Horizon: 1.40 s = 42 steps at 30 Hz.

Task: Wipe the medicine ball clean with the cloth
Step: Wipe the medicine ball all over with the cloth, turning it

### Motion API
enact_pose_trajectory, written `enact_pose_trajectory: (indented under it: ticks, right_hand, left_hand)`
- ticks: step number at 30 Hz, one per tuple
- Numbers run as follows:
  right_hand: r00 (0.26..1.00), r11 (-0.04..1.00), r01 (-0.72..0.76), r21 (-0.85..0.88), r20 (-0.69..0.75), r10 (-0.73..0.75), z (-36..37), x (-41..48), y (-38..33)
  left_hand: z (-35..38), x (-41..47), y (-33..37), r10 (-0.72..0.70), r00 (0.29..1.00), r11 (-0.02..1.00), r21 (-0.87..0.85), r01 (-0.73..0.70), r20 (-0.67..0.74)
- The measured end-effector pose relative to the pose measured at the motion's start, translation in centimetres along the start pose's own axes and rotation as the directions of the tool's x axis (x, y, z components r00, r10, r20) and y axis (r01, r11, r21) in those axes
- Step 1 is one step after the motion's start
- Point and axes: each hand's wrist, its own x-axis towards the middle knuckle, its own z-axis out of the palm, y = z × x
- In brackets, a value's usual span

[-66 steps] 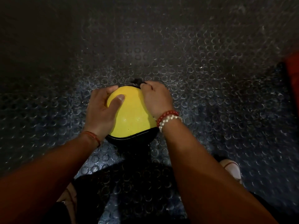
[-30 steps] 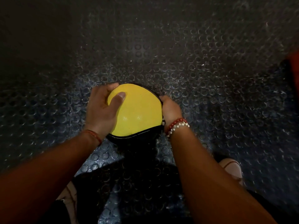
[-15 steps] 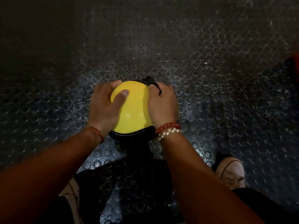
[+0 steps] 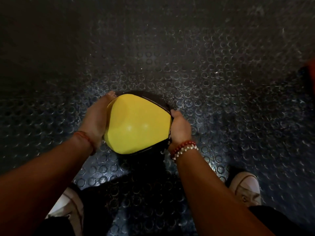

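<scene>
A yellow and black medicine ball (image 4: 136,123) sits on the floor between my hands. My left hand (image 4: 97,120) presses flat against its left side, fingers reaching along the far edge. On the ball's right side, my right hand (image 4: 180,128) has its fingers curled round a dark cloth (image 4: 169,109). Only a small dark bit of the cloth shows by the thumb; the rest is hidden under the hand.
The floor is dark studded rubber matting (image 4: 204,65). My white shoes stand at the lower right (image 4: 245,186) and lower left (image 4: 68,205). A red object (image 4: 311,68) shows at the right edge.
My right hand slid with the cloth from the ball's top down to its right side. My left thumb came off the yellow face and the hand lies along the left side.
</scene>
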Motion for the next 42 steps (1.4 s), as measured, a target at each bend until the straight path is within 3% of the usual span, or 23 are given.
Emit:
enact_pose_trajectory:
  ticks: [3, 7, 10, 13, 16, 19, 24, 26, 30, 35, 37, 39, 42]
  right_hand:
    - [0.987, 0.984, 0.162, 0.080, -0.007, -0.162, 0.0, -0.5, -0.6]
    - [0.963, 0.943, 0.248, 0.222, 0.047, -0.265, -0.8, -0.9, -0.8]
    - [0.967, 0.932, 0.244, 0.269, 0.008, -0.255, -0.5, -1.3, 0.2]
    - [0.945, 0.945, 0.321, 0.068, -0.095, -0.314, 0.3, -1.8, 1.3]
    - [0.816, 0.824, 0.543, -0.164, -0.129, -0.563, 1.2, -3.7, 1.4]
    - [0.679, 0.629, 0.680, -0.376, -0.001, -0.734, 2.3, -5.5, 0.6]
    - [0.634, 0.429, 0.708, -0.561, 0.236, -0.737, 2.4, -4.3, -1.3]
    - [0.686, 0.456, 0.690, -0.562, 0.307, -0.660, 2.1, -2.5, -2.9]
    - [0.890, 0.778, 0.447, -0.441, 0.304, -0.339, 1.7, 1.1, -4.9]
    - [0.968, 0.939, 0.206, -0.276, 0.201, -0.153, 0.6, 2.0, -4.1]
    - [0.973, 0.946, 0.207, -0.250, 0.156, -0.171, 0.3, 1.3, -3.1]
    - [0.958, 0.914, 0.286, -0.288, 0.055, -0.283, 0.2, 0.1, -1.3]
    - [0.875, 0.809, 0.431, -0.399, -0.035, -0.484, 0.9, -2.6, 0.4]
  left_hand:
    - [-0.1, -0.1, 0.5, 0.075, 0.996, 0.997, -0.020, -0.076, -0.052]
    - [0.7, -1.0, 0.4, 0.251, 0.964, 0.968, 0.032, -0.249, -0.087]
    - [1.4, -1.4, 0.4, 0.328, 0.942, 0.939, 0.134, -0.317, -0.069]
    - [1.6, -1.3, 0.5, 0.368, 0.929, 0.904, 0.246, -0.350, -0.029]
    - [1.8, -1.6, 0.3, 0.349, 0.937, 0.894, 0.307, -0.327, -0.019]
    - [2.2, -2.0, 0.2, 0.313, 0.948, 0.894, 0.355, -0.273, -0.062]
    - [2.5, -2.3, 0.3, 0.340, 0.938, 0.891, 0.343, -0.298, -0.069]
    - [2.4, -2.5, -0.1, 0.343, 0.936, 0.892, 0.338, -0.299, -0.077]
    - [2.4, -2.8, -0.8, 0.357, 0.930, 0.896, 0.315, -0.313, -0.092]
    - [3.1, -2.9, -0.7, 0.360, 0.925, 0.898, 0.316, -0.307, -0.124]
    - [3.3, -2.8, -0.4, 0.350, 0.926, 0.906, 0.304, -0.296, -0.141]
    - [3.5, -2.7, -0.1, 0.340, 0.927, 0.907, 0.315, -0.279, -0.160]
    - [3.7, -2.6, 0.3, 0.345, 0.924, 0.895, 0.352, -0.272, -0.162]
